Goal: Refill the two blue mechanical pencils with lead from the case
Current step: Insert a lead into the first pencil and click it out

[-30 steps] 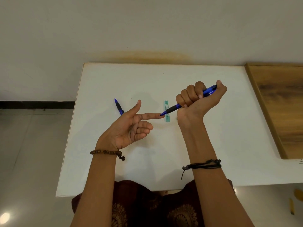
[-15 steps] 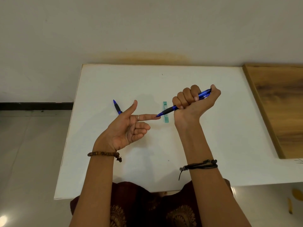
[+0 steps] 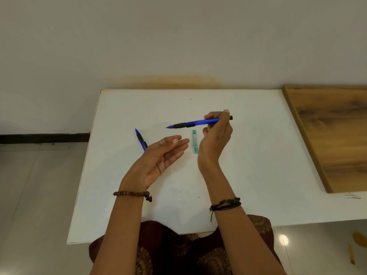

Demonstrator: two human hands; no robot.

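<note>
My right hand [image 3: 216,139] pinches a blue mechanical pencil [image 3: 196,123] near its rear end and holds it level above the table, tip pointing left. Below it the green lead case [image 3: 195,141] lies flat on the white table [image 3: 248,155]. My left hand [image 3: 160,155] hovers palm up with relaxed, straight fingers and holds nothing. A second blue mechanical pencil [image 3: 140,138] lies on the table behind my left hand, its lower end hidden by my fingers.
A wooden board [image 3: 333,135] covers the table's right side. The wall stands just behind the table's far edge. Grey floor lies to the left, with small yellow objects [image 3: 355,247] on the floor at lower right.
My right hand has loosened from a fist grip to a fingertip pinch and levelled the pencil. My left forefinger left the pencil tip, and that hand opened and dropped lower.
</note>
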